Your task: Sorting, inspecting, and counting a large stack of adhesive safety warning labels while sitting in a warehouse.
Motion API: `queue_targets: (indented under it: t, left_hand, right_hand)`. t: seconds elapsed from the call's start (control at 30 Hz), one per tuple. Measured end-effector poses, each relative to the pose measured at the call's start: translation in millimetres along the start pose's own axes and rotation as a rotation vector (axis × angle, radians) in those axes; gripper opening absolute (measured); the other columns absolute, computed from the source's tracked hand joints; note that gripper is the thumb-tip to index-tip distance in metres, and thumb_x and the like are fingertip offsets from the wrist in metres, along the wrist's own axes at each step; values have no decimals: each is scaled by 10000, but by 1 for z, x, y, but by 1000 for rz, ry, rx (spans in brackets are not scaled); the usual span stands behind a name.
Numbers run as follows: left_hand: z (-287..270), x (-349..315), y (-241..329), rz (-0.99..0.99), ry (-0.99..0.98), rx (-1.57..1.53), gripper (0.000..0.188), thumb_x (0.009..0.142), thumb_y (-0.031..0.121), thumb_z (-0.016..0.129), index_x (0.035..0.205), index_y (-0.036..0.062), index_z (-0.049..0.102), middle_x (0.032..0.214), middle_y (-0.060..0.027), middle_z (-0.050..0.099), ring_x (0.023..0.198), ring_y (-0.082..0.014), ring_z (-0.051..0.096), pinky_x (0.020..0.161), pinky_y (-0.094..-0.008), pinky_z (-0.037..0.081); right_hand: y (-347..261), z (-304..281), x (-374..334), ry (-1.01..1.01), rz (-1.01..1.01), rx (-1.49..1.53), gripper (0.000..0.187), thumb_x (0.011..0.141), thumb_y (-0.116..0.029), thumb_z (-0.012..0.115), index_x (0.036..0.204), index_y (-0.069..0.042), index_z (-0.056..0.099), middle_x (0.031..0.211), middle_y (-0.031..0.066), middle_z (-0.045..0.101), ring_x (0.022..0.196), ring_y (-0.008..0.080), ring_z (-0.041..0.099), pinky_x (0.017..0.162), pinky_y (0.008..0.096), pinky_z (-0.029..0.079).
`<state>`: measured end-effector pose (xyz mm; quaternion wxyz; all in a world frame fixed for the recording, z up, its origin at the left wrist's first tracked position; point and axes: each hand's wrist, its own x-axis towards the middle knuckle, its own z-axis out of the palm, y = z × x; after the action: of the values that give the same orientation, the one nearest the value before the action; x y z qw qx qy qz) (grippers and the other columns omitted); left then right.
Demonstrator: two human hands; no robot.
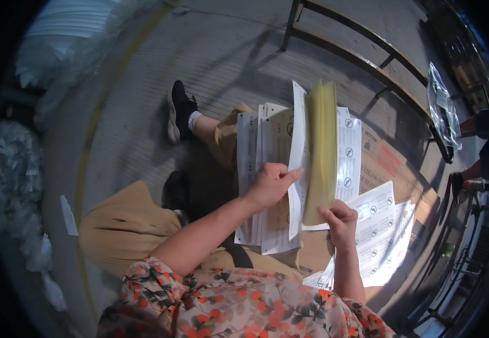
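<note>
My left hand [269, 188] is closed on a white printed sheet [298, 146], its thumb lying over the sheet's edge. The sheet stands tilted above a pile of white printed sheets [248, 169] on my lap. Pinched at the lower end by my right hand [341, 222] is a bundle of translucent yellow sheets [322, 146], upright and slightly fanned at the top. Behind the bundle, more printed sheets [348, 152] show on the right. Loose printed sheets [376, 231] lie spread beside my right forearm, over flattened cardboard [388, 163].
A metal frame [362, 65] stands at the far right, with a clear plastic bag [442, 104] by its end. Another person's arm [469, 172] shows at the right edge. Foam sheets [67, 34] and plastic wrap [19, 186] are heaped left. A paper scrap [68, 215] lies on the floor.
</note>
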<state>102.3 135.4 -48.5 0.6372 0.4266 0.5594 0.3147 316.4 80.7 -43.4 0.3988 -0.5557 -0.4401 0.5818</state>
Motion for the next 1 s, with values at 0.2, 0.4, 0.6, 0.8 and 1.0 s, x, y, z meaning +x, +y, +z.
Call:
queue_targets:
  t: [0.2,0.4,0.6,0.8,1.0]
  left_hand:
    - [4,-2,3,12,45,-54,305,863,250,625,701,-9,624,621,39,562,572,-23,462,502,-208,387]
    - [8,-2,13,-93,43,-142,305,813,247,687,840,-55,657,742,-41,648,668,-63,572,606,-224,468]
    - [11,2,12,-78,10,-150,315,793,202,699,927,-77,640,845,-85,661,707,-101,606,638,-233,488]
    - [12,5,5,-58,40,-176,245,786,146,683,909,-63,645,819,-79,658,694,-107,603,637,-242,488]
    - [11,4,-2,-45,107,-147,151,779,69,646,880,-42,639,813,-64,651,683,-103,592,625,-242,476]
  right_hand:
    - [12,-5,3,73,69,91,147,736,-39,742,667,-16,614,626,-24,562,584,44,458,551,190,347]
    - [16,-4,4,51,84,144,169,745,-58,739,655,-19,602,642,-22,566,584,39,449,542,190,345]
    - [23,-3,5,100,174,248,184,840,-137,660,716,-7,620,667,-26,573,600,32,451,540,194,362]
    - [9,-2,5,-21,139,242,150,869,-124,621,794,6,629,696,-27,583,633,32,489,584,194,401]
    - [-4,17,7,166,-257,96,115,861,15,543,947,3,618,924,55,572,818,101,549,688,219,436]
